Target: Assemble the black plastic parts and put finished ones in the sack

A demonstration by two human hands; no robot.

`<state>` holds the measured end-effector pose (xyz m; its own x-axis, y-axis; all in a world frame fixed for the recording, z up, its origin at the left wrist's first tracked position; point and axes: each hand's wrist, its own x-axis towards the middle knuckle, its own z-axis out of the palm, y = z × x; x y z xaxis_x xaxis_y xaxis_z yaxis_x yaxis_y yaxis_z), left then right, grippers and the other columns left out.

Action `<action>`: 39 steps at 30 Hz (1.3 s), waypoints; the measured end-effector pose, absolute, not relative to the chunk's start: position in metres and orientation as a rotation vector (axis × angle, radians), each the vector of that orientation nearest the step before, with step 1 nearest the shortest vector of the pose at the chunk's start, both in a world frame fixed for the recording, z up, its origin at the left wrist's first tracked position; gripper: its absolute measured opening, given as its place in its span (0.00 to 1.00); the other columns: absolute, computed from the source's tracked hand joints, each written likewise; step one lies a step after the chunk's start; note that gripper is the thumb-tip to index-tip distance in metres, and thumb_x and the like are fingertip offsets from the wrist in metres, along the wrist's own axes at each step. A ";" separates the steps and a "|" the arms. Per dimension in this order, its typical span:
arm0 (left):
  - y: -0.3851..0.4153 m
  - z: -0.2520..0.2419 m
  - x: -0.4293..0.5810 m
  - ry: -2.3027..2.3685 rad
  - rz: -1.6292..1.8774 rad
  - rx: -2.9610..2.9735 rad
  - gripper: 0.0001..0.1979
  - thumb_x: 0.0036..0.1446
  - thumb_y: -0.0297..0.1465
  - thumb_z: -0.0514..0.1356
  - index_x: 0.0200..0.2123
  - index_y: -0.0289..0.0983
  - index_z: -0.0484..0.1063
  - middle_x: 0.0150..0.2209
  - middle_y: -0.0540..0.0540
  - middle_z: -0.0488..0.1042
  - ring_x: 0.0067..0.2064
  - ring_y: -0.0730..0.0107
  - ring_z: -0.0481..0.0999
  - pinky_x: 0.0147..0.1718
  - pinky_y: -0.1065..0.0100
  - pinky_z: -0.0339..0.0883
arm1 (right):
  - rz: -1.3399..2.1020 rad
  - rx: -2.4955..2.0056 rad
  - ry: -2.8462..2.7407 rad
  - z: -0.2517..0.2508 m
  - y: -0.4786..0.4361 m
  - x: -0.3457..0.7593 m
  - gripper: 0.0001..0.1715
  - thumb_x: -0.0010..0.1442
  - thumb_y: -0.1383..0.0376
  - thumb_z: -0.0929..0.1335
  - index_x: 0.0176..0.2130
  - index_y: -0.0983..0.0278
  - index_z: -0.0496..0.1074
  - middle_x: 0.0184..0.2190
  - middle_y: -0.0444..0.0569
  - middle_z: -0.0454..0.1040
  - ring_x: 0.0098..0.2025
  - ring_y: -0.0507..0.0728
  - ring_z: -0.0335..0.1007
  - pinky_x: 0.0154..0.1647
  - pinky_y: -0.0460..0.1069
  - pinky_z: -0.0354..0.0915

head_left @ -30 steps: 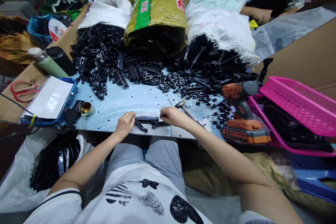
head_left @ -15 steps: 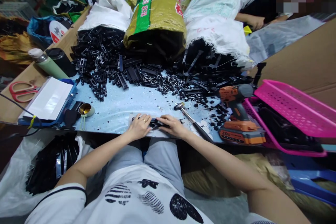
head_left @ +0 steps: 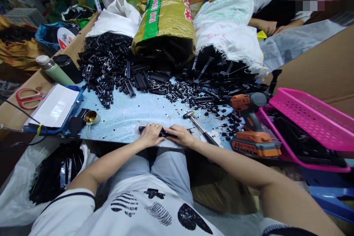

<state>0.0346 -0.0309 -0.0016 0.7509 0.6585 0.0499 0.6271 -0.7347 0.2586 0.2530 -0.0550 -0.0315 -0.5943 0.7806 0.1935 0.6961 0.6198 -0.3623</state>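
At the table's front edge, a long black plastic part (head_left: 168,134) lies on a pale flat pad (head_left: 137,125). My left hand (head_left: 151,135) is closed over the left portion of this part, whose end sticks out past the knuckles. My right hand (head_left: 181,135) grips it from the other side, fingertips almost touching the left hand. Both hands hide much of the part, so its full shape cannot be made out. Just right of my right hand lies a hammer (head_left: 201,127) with a metal head and dark grip.
Behind are heaped black parts (head_left: 103,59) and loose pins (head_left: 179,90), spilling from sacks (head_left: 168,11). An orange cordless drill (head_left: 256,138) and pink basket (head_left: 312,118) stand right. Left are a metal cup (head_left: 92,118), scissors (head_left: 29,98) and bottles (head_left: 56,72). A co-worker's hands (head_left: 269,27) show at back right.
My hands have drawn closer together on the black part, and the fingers look more curled around it. The whole view has shifted slightly.
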 end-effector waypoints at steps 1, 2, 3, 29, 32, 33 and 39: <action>-0.031 0.000 0.036 1.018 0.194 2.724 0.26 0.56 0.46 0.56 0.50 0.33 0.63 0.44 0.37 0.70 0.47 0.52 0.67 0.43 0.56 0.58 | 0.375 -1.131 -2.565 -0.030 -0.052 0.255 0.26 0.64 0.55 0.61 0.57 0.63 0.63 0.38 0.54 0.71 0.40 0.55 0.66 0.41 0.50 0.64; -0.032 0.001 0.036 1.031 0.189 2.724 0.26 0.56 0.45 0.56 0.50 0.32 0.63 0.44 0.37 0.70 0.47 0.53 0.67 0.43 0.57 0.58 | 0.380 -1.082 -2.620 -0.028 -0.049 0.257 0.26 0.64 0.55 0.61 0.58 0.63 0.63 0.38 0.54 0.71 0.40 0.55 0.66 0.41 0.49 0.64; -0.032 0.002 0.035 1.047 0.189 2.728 0.25 0.56 0.44 0.57 0.51 0.32 0.63 0.44 0.37 0.70 0.47 0.53 0.68 0.43 0.57 0.58 | 0.358 -1.062 -2.665 -0.025 -0.047 0.260 0.27 0.64 0.54 0.60 0.58 0.63 0.63 0.39 0.54 0.71 0.40 0.55 0.66 0.41 0.49 0.63; -0.042 0.033 0.016 0.717 1.548 2.502 0.36 0.61 0.52 0.34 0.52 0.33 0.67 0.37 0.37 0.75 0.40 0.61 0.74 0.36 0.64 0.66 | 0.666 -0.882 -1.549 0.015 0.000 0.141 0.25 0.63 0.48 0.53 0.49 0.59 0.61 0.52 0.54 0.63 0.55 0.61 0.58 0.54 0.59 0.57; 0.018 0.002 0.019 1.143 0.975 2.692 0.37 0.55 0.57 0.42 0.49 0.34 0.71 0.37 0.36 0.75 0.37 0.59 0.74 0.35 0.64 0.65 | 0.382 -1.253 -1.903 0.013 0.102 0.183 0.20 0.62 0.53 0.59 0.45 0.64 0.66 0.49 0.56 0.66 0.54 0.60 0.58 0.57 0.57 0.53; 0.037 -0.004 0.023 1.251 0.767 2.697 0.37 0.54 0.57 0.45 0.48 0.32 0.72 0.36 0.35 0.74 0.37 0.58 0.74 0.35 0.64 0.65 | 0.299 -1.449 -1.953 0.015 0.134 0.198 0.18 0.64 0.57 0.57 0.45 0.65 0.67 0.49 0.56 0.67 0.54 0.60 0.57 0.57 0.56 0.52; 0.114 0.002 0.025 1.732 0.598 2.583 0.23 0.61 0.42 0.50 0.52 0.32 0.65 0.50 0.34 0.67 0.51 0.54 0.65 0.47 0.59 0.61 | 0.187 -2.023 -2.102 0.016 0.251 0.234 0.13 0.60 0.66 0.63 0.43 0.69 0.71 0.48 0.61 0.67 0.52 0.63 0.55 0.50 0.56 0.55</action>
